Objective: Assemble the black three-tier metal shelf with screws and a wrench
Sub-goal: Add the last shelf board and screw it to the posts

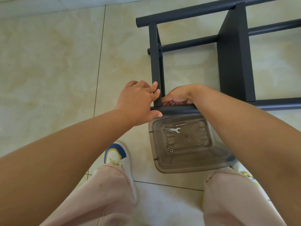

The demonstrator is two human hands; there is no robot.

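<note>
The black metal shelf [232,51] lies on its side on the tiled floor, its round posts running left to right. My left hand [138,101] grips the near post end and the narrow black panel [156,66] where they meet. My right hand [176,97] is curled just right of that joint, behind the near post [177,110], pinching what looks like a small silver screw. A small silver wrench [176,130], two long screws [168,129] and two nuts [169,150] lie in the clear plastic box [192,167] below my hands.
My two legs in light trousers and shoes [117,154] stand on the beige tiles on either side of the box. A wider black shelf panel [234,62] stands on edge to the right. Open floor stretches to the left.
</note>
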